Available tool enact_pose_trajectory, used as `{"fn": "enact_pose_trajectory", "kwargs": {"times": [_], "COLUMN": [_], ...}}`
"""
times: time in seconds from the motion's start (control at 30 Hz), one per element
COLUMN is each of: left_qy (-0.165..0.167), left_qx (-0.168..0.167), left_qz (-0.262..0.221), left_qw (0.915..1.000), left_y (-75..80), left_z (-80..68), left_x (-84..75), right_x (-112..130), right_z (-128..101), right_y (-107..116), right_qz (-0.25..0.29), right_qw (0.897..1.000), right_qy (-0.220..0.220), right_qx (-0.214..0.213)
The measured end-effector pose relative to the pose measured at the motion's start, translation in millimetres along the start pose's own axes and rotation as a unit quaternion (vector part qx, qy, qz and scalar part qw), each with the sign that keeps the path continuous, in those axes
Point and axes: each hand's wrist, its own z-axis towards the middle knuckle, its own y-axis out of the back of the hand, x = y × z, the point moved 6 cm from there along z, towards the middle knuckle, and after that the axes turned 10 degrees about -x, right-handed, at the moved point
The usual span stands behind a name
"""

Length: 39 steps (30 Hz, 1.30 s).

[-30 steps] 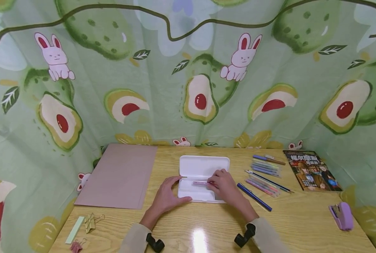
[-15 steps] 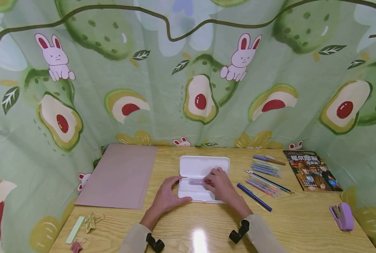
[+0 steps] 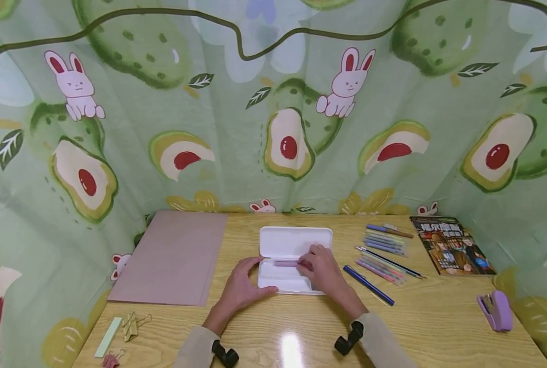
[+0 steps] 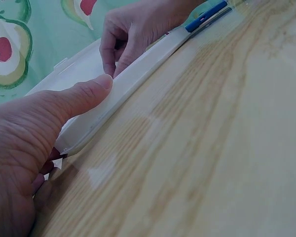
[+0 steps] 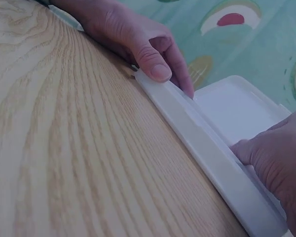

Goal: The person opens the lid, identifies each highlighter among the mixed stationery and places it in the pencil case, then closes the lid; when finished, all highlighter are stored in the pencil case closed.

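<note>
— While the purple pen point(image 3: 286, 263) is being lowered into the white pencil case point(image 3: 282, 280), how should the case be kept from sliding?

— It is already steadied well: the left hand point(image 3: 242, 286) is laid at the case's left end, thumb pressed along the near wall, fingers point(image 5: 160, 59) relaxed rather than clenched. That pressure is best kept light and downward, so the thin tray is not tipped.

— And the pen itself?

— It is pinched at its right end by the curled fingers point(image 4: 111, 47) of the right hand point(image 3: 321, 268), and it lies lengthwise over the tray's far side, just below the open lid point(image 3: 295, 242). It should be set down parallel to the long wall and let go only once it rests flat; a tilted pen is likely to roll.

— Where is all this on the bench point(image 3: 429, 317)?

— The case sits midway along it, nearer the far edge. The other pens point(image 3: 383, 250) are spread toward the far right corner, well apart from the case, so a short, low reach should be enough for them.
</note>
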Motion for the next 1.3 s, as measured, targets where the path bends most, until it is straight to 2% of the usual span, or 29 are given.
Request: {"fn": "enact_pose_trajectory", "kwargs": {"times": [0.2, 0.4, 0.53, 0.83, 1.0, 1.13, 1.3], "left_qy": [-0.003, 0.004, 0.002, 0.002, 0.005, 0.007, 0.010], "left_qx": [-0.003, 0.000, 0.000, 0.001, 0.001, 0.002, 0.003], "left_qz": [0.005, -0.003, -0.001, 0.006, 0.006, 0.002, 0.002], "left_qw": [1.0000, 1.0000, 1.0000, 1.0000, 1.0000, 1.0000, 0.9999], "left_y": [-0.7, -1.0, -0.9, -0.6, -0.9, -1.4, -1.3], "left_z": [0.9, 0.1, -0.1, -0.1, 0.5, 0.7, 0.3], "left_x": [0.6, 0.8, 0.3, 0.0, 1.5, 2.8, 2.6], "right_x": [-12.7, -28.4, -43.5, -75.7, -93.2, -106.8, -118.7], "right_z": [-10.8, -27.5, -39.8, -61.7, -72.6, -80.7, -88.0], "right_y": [15.7, 42.5, 59.9, 100.4, 116.0, 122.6, 123.4], "right_qz": [0.049, 0.108, 0.120, 0.108, 0.056, 0.018, -0.005], "right_qw": [0.998, 0.992, 0.988, 0.982, 0.981, 0.982, 0.983], "right_qy": [-0.030, -0.045, -0.059, -0.060, -0.061, -0.081, -0.124], "right_qx": [-0.028, -0.055, -0.079, -0.146, -0.174, -0.170, -0.132]}}
